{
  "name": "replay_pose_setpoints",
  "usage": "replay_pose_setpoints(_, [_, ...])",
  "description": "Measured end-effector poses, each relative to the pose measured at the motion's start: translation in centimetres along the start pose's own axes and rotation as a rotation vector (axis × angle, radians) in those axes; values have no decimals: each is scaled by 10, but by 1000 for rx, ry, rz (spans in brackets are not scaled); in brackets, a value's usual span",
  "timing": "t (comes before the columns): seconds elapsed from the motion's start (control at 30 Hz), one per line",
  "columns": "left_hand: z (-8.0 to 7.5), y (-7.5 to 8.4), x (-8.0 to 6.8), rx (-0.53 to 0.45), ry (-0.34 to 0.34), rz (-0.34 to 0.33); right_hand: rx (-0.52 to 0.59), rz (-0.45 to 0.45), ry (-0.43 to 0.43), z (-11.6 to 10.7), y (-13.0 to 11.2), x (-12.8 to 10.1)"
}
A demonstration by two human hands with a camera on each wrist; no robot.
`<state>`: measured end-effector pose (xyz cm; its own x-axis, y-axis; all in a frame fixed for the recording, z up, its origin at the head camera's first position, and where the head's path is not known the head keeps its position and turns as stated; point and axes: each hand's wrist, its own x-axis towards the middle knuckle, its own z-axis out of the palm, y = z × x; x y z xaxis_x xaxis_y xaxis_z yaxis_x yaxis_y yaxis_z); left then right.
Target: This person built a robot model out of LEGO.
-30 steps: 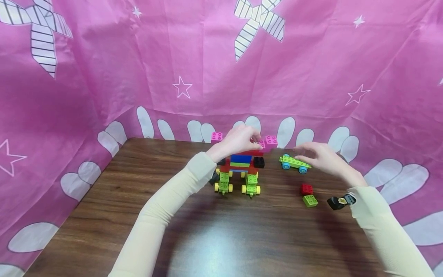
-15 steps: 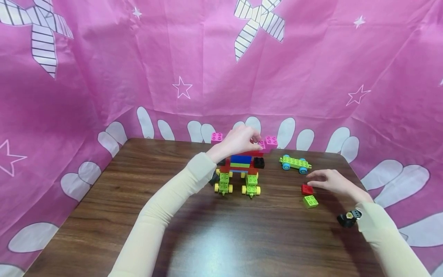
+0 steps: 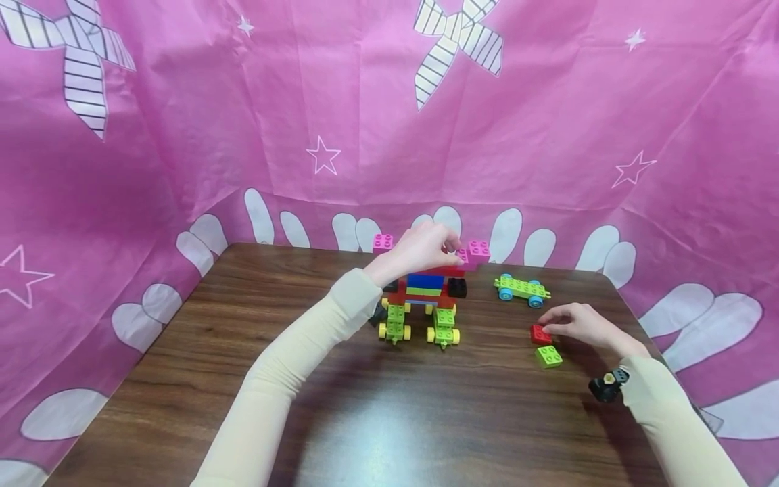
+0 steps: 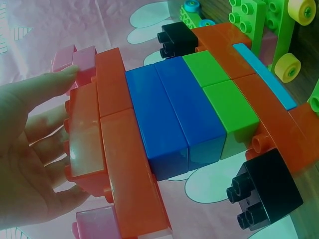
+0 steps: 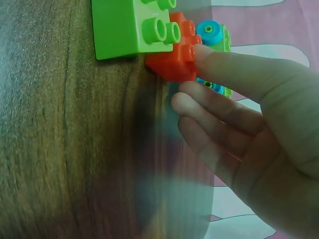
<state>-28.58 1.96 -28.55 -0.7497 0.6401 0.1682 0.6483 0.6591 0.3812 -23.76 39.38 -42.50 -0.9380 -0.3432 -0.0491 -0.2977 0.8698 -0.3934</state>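
A figure built of toy bricks (image 3: pixel 424 280) stands on two lime wheeled bases (image 3: pixel 443 325). My left hand (image 3: pixel 420 245) grips its top. In the left wrist view, the thumb lies against a pink brick (image 4: pixel 85 60) and the other fingers reach behind the red top brick (image 4: pixel 88 130). Toward the right of the table, my right hand (image 3: pixel 585 326) pinches a small red brick (image 3: pixel 539 333) at its side. The right wrist view has the thumb at its studs and the index fingertip close under it. A lime brick (image 3: pixel 549 356) lies just in front of the red one.
A lime wheeled base with blue wheels (image 3: pixel 522 289) stands behind the red brick. Black bricks (image 3: pixel 457 287) stick out from the figure's sides. The brown wooden table (image 3: pixel 255 325) backs onto a pink patterned cloth (image 3: pixel 377 122).
My right hand has come forward and down from beside the blue-wheeled base to the red brick, where its fingers now take hold. The left hand stays on the figure.
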Motion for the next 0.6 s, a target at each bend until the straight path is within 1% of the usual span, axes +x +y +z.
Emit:
replay_pose_setpoints(0.17, [0,0,0,-6,4,-2,-52,20,49,2,3,5])
replay_pose_setpoints(0.3, [0,-1,0,2,9,2,-50,27,53,0,3,4])
replay_pose_setpoints(0.37, [0,-1,1,7,12,5,-19,26,35,-2,2,1])
replay_pose_setpoints(0.43, [1,-1,1,10,15,10,57,34,7,-2,2,-1])
replay_pose_setpoints(0.53, [1,-1,0,11,14,10,140,28,-36,-1,3,-2])
replay_pose_setpoints(0.6, [0,-1,0,10,10,8,160,35,-49,0,4,-2])
